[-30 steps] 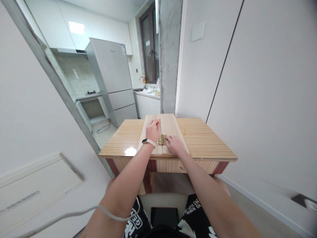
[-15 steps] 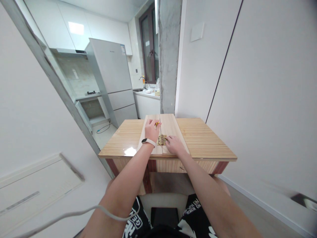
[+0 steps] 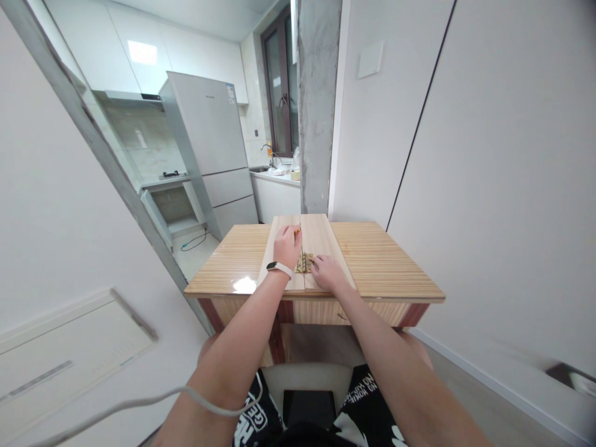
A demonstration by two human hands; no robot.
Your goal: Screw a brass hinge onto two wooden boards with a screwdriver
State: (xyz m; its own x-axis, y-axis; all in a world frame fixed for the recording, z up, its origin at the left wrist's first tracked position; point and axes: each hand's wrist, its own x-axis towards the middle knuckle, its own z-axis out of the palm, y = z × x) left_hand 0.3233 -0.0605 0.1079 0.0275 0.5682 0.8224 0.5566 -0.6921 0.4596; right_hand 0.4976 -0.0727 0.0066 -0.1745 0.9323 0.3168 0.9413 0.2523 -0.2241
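Two pale wooden boards point(image 3: 321, 239) lie side by side on a striped wooden table point(image 3: 382, 261), their seam running away from me. A small brass hinge point(image 3: 304, 262) sits across that seam. My left hand point(image 3: 287, 248), with a white band on its wrist, is closed around a yellow-handled tool point(image 3: 296, 231) just left of the hinge; the tool's tip is hidden. My right hand point(image 3: 326, 273) rests on the right board with its fingertips pressed against the hinge's right edge.
A concrete pillar point(image 3: 319, 105) stands right behind the table. A white wall point(image 3: 503, 174) runs along the right. Beyond on the left are a silver fridge point(image 3: 212, 149) and a kitchen counter with a sink point(image 3: 275, 177). A white cable point(image 3: 139, 403) hangs over my left arm.
My left hand has shifted slightly over the seam with the tool. My right hand and the hinge have stayed in place.
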